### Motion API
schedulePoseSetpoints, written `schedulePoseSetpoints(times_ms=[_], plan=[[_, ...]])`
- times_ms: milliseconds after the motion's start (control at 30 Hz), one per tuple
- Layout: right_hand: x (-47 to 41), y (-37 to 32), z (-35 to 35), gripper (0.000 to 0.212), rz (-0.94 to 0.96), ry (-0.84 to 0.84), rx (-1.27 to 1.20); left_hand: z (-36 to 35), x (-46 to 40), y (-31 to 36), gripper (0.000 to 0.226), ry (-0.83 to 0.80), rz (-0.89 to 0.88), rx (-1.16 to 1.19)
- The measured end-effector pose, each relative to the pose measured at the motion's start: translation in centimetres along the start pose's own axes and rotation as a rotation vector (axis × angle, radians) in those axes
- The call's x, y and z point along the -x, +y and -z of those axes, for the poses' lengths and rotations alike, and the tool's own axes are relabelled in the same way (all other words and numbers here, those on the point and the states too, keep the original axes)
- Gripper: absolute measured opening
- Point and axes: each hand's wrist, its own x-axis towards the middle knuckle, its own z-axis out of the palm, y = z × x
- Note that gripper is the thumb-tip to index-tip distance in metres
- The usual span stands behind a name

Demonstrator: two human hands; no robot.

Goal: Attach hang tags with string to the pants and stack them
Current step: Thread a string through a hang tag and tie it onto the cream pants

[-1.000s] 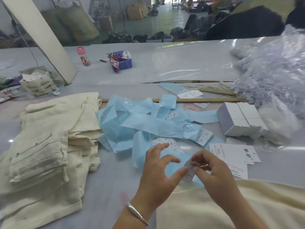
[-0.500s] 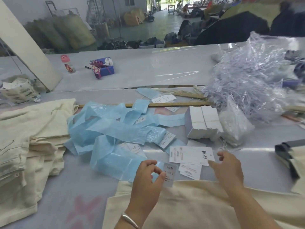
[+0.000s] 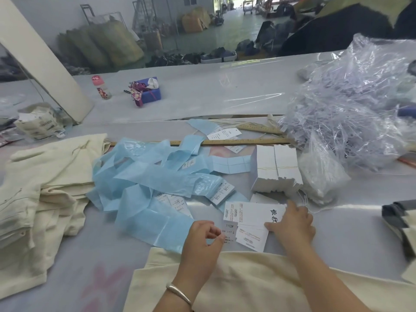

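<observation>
My left hand [image 3: 203, 237] pinches a small white size label [image 3: 230, 228] printed "1103#" just above the cream pants [image 3: 236, 282] lying across the near edge. My right hand [image 3: 292, 224] rests with fingers spread on loose white hang tags [image 3: 249, 213] with black characters, its thumb at the edge of a lower tag [image 3: 252, 240]. A banded block of white hang tags [image 3: 275, 172] stands behind them. Thin white strings [image 3: 305, 202] trail beside my right hand. A stack of cream pants [image 3: 38, 199] lies at the left.
Blue label backing strips [image 3: 153, 181] sprawl across the middle of the table. A wooden ruler [image 3: 225, 142] lies behind them. A heap of clear plastic bags [image 3: 351, 122] fills the right. A white bag [image 3: 322, 176], a small bottle [image 3: 101, 86] and a purple box [image 3: 148, 91] stand farther back.
My right hand let go of the small label and moved right and down onto the hang tags. My left hand keeps the label. The view swung to the right.
</observation>
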Motion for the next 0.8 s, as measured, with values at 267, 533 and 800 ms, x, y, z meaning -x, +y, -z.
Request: schedulePoseSetpoints(times_ms=[267, 533, 800], plan=[[-1.6, -0.3, 2.2, 0.064, 0.187, -0.189, 0.167, 0.9, -0.7, -0.3, 0.017, -0.01, -0.029, 0.033], [-1.4, -0.6, 1.8, 0.065, 0.234, -0.186, 0.17, 1.3, -1.3, -0.8, 0.016, -0.032, -0.043, 0.064], [-2.1, -0.2, 1.9, 0.065, 0.314, -0.203, 0.181, 1.0, -2.5, 0.0, 0.017, -0.034, -0.093, 0.057]])
